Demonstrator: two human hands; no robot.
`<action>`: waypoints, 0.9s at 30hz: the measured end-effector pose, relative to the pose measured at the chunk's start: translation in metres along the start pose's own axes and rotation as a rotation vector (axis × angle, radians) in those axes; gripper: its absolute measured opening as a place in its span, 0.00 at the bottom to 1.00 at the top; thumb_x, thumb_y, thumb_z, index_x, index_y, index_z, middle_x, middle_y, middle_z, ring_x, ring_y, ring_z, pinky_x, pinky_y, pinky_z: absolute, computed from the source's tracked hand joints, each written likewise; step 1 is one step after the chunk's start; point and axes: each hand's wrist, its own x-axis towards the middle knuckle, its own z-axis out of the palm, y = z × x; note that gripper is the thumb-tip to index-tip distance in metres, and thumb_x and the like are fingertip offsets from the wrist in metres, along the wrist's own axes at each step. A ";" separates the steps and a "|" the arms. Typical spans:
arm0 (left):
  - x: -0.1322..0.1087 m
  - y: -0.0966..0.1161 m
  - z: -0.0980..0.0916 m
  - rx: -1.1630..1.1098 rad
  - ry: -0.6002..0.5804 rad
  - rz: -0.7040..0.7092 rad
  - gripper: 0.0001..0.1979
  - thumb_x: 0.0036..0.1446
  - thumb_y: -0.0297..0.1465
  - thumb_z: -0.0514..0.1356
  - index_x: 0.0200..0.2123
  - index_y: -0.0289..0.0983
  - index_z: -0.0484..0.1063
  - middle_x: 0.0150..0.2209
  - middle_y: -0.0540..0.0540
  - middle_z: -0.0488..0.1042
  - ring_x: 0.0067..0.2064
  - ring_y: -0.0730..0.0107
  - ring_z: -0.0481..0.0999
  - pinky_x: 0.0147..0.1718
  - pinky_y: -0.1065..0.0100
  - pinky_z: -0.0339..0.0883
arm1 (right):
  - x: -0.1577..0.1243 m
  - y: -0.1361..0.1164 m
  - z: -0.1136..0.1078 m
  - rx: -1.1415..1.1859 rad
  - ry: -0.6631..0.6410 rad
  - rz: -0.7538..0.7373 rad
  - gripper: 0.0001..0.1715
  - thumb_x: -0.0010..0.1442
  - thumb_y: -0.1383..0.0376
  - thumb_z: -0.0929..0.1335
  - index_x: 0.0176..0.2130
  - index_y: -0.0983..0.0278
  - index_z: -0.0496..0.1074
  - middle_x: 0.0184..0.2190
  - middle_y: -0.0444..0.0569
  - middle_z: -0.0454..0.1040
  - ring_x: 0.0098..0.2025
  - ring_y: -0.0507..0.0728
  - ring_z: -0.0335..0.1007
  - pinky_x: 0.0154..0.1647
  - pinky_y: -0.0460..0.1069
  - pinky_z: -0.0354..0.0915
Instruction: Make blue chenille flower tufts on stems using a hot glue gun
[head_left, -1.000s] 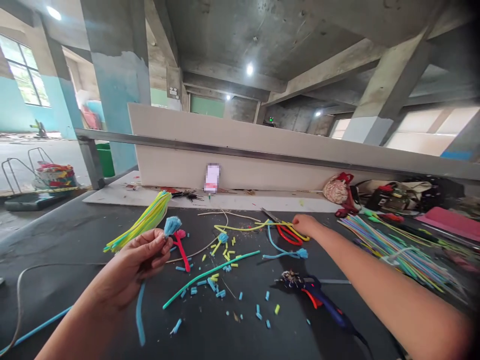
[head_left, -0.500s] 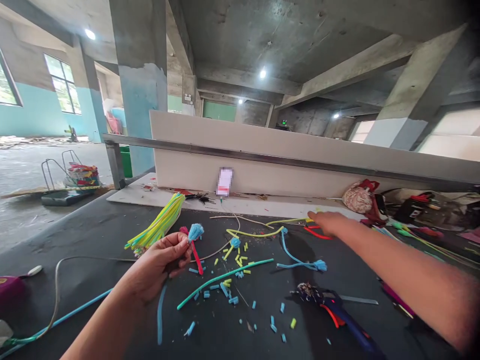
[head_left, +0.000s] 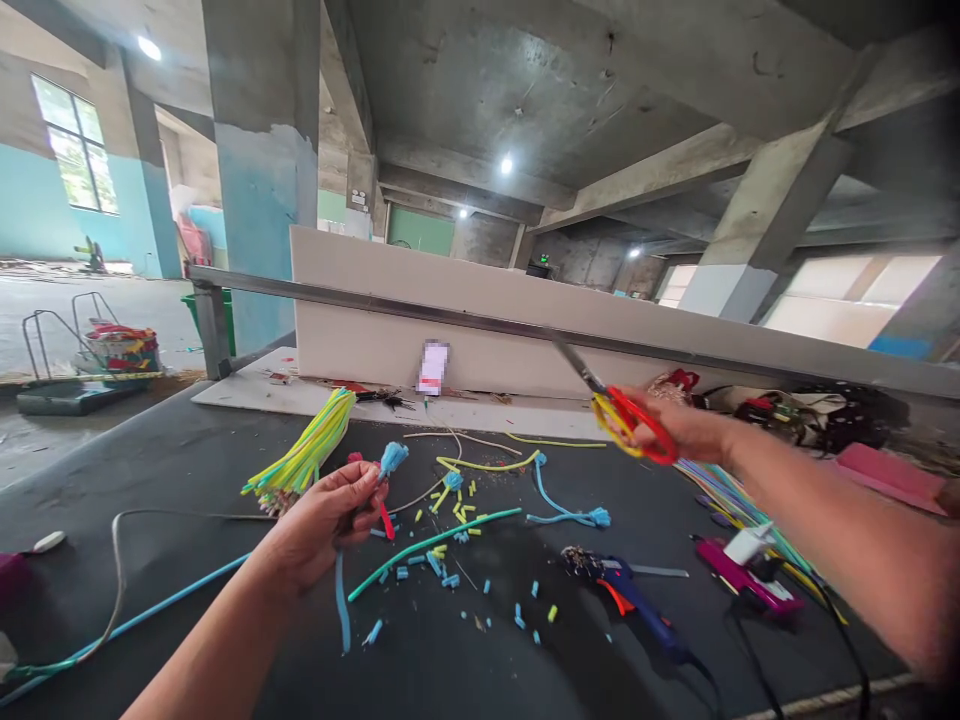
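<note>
Between the thumb and fingers of my left hand (head_left: 349, 505) is a small blue pompom flower (head_left: 394, 458), near a red stem piece (head_left: 387, 520). My right hand (head_left: 664, 425) grips red and yellow scissors (head_left: 630, 425), raised above the table, blades pointing up and left. Below lie a green pipe cleaner (head_left: 435, 547), short blue and yellow cut pieces, a blue stem with a tufted end (head_left: 600, 517) and a yellow stem (head_left: 491, 467). A bundle of yellow-green pipe cleaners (head_left: 307, 445) rests behind my left hand.
A blue glue gun (head_left: 637, 605) lies on the dark table (head_left: 202, 620) at right front, beside a magenta power strip (head_left: 746, 580) with black cables. A white board (head_left: 375, 350) and metal rail (head_left: 480, 318) stand along the back. A phone-like screen (head_left: 433, 368) leans there.
My right hand has lifted the scissors off the table. My left hand still holds the blue flower. The view has turned slightly right.
</note>
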 end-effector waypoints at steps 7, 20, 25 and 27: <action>0.005 -0.008 0.008 -0.058 0.026 0.043 0.16 0.47 0.35 0.65 0.24 0.35 0.59 0.21 0.54 0.62 0.18 0.85 0.54 0.14 0.79 0.39 | -0.105 -0.023 0.155 0.809 -0.546 0.014 0.32 0.53 0.59 0.70 0.54 0.56 0.57 0.22 0.38 0.66 0.20 0.50 0.65 0.23 0.50 0.68; 0.010 -0.023 0.020 0.071 0.067 0.003 0.17 0.43 0.36 0.67 0.25 0.37 0.60 0.15 0.58 0.60 0.13 0.86 0.50 0.11 0.79 0.38 | -0.104 -0.049 0.218 0.985 -0.296 0.041 0.32 0.49 0.60 0.73 0.50 0.51 0.57 0.40 0.44 0.72 0.31 0.51 0.65 0.28 0.47 0.63; 0.008 -0.026 0.026 0.131 0.025 0.006 0.16 0.44 0.36 0.66 0.25 0.37 0.60 0.13 0.60 0.56 0.12 0.86 0.49 0.11 0.79 0.39 | -0.104 -0.051 0.219 0.892 -0.263 0.060 0.31 0.47 0.62 0.73 0.48 0.52 0.59 0.36 0.43 0.72 0.37 0.54 0.69 0.38 0.51 0.66; 0.008 -0.027 0.029 0.129 0.034 0.032 0.16 0.42 0.35 0.68 0.28 0.37 0.62 0.17 0.59 0.60 0.13 0.87 0.51 0.12 0.79 0.42 | -0.104 -0.050 0.220 0.868 -0.255 0.053 0.31 0.47 0.62 0.73 0.48 0.52 0.59 0.34 0.42 0.71 0.37 0.54 0.70 0.40 0.52 0.66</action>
